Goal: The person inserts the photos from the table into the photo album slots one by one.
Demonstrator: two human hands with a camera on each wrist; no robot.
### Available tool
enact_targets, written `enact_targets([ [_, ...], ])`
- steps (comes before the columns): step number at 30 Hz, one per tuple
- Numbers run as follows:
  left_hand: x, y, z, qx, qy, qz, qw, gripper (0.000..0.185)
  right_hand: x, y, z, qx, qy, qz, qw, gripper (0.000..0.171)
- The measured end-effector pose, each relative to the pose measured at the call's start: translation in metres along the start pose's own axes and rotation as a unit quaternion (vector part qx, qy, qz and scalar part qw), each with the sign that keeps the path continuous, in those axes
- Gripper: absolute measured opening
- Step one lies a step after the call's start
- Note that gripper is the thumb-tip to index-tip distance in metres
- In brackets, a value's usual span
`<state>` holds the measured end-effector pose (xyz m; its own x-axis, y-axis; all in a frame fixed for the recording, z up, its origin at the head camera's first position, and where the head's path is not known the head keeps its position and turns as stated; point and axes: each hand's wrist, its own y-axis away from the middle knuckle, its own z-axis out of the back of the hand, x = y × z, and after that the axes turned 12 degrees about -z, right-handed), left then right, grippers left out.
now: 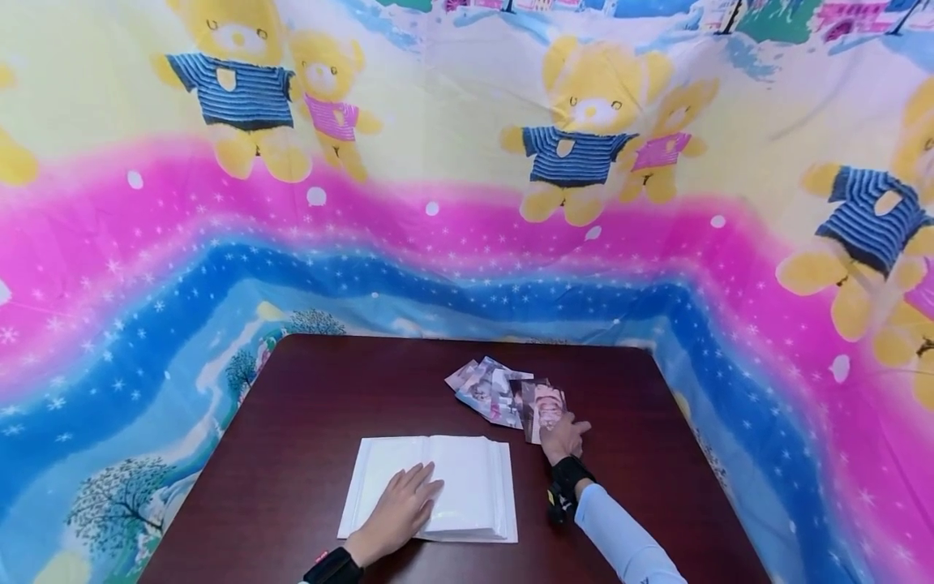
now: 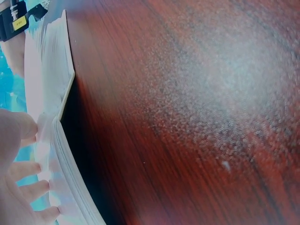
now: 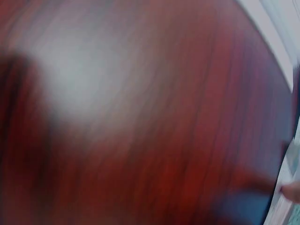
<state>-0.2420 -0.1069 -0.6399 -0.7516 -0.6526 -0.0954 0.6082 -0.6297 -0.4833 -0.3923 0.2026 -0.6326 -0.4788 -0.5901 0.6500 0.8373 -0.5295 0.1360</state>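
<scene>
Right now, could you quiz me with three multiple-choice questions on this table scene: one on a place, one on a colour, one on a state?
1. Where do the photos lie?
A. beyond the open album
B. inside it
C. on the floor

2. What colour is the table?
A. white
B. dark reddish-brown
C. green

3. How is the left hand?
A. clenched in a fist
B. lifted in the air
C. resting flat on the album

Answers: 1 A, they fan out beside the right hand; 2 B, its wood shows so; 3 C, fingers lie straight on the page.
</scene>
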Motion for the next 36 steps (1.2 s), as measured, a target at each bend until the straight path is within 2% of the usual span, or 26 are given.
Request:
enact_targets([
  [4,0.003,-0.001,0.004,0.001,-0.006,0.007,1.0,0.035,-0.006,-0.006,0.012,0.029,0.006,-0.015,0.999,0.074],
  [8,0.004,-0.003,0.007,0.004,0.001,0.014,0.9999,0.034,-0.008,-0.013,0.018,0.052,0.008,-0.013,0.999,0.076],
  [11,0.003,-0.005,0.007,0.007,0.009,0.015,0.9998,0.034,-0.009,-0.016,0.021,0.052,0.012,-0.016,0.998,0.076],
  [17,-0.002,-0.005,0.007,0.018,0.019,0.018,0.9995,0.033,-0.018,-0.012,0.026,0.023,0.004,0.016,1.0,0.042],
  [19,-0.005,-0.004,0.007,0.022,0.029,0.02,0.9991,0.032,-0.019,-0.009,0.027,0.028,-0.019,0.028,0.999,0.038],
  [22,-0.008,-0.003,0.007,0.025,0.042,0.018,0.9986,0.031,-0.016,-0.004,0.028,0.04,-0.081,0.023,0.996,0.037],
  [24,-0.009,-0.003,0.006,0.025,0.045,0.011,0.9986,0.03,-0.01,-0.002,0.029,0.056,-0.136,0.015,0.989,0.035],
  [26,-0.01,-0.004,0.004,0.021,0.042,0.003,0.9989,0.029,-0.005,0.0,0.029,0.077,-0.195,0.014,0.978,0.033],
  [30,-0.008,-0.004,0.002,0.002,0.032,-0.006,0.9995,0.025,0.003,0.006,0.025,0.15,-0.293,0.03,0.944,0.036],
  [32,-0.007,-0.005,0.002,-0.015,0.033,-0.006,0.9993,0.023,0.004,0.009,0.023,0.185,-0.316,0.043,0.929,0.037],
  [34,-0.004,-0.006,0.003,-0.035,0.038,-0.006,0.9986,0.02,0.007,0.013,0.021,0.209,-0.326,0.052,0.92,0.037],
  [36,-0.002,-0.008,0.005,-0.056,0.041,-0.001,0.9976,0.02,0.009,0.016,0.02,0.224,-0.319,0.065,0.919,0.035],
])
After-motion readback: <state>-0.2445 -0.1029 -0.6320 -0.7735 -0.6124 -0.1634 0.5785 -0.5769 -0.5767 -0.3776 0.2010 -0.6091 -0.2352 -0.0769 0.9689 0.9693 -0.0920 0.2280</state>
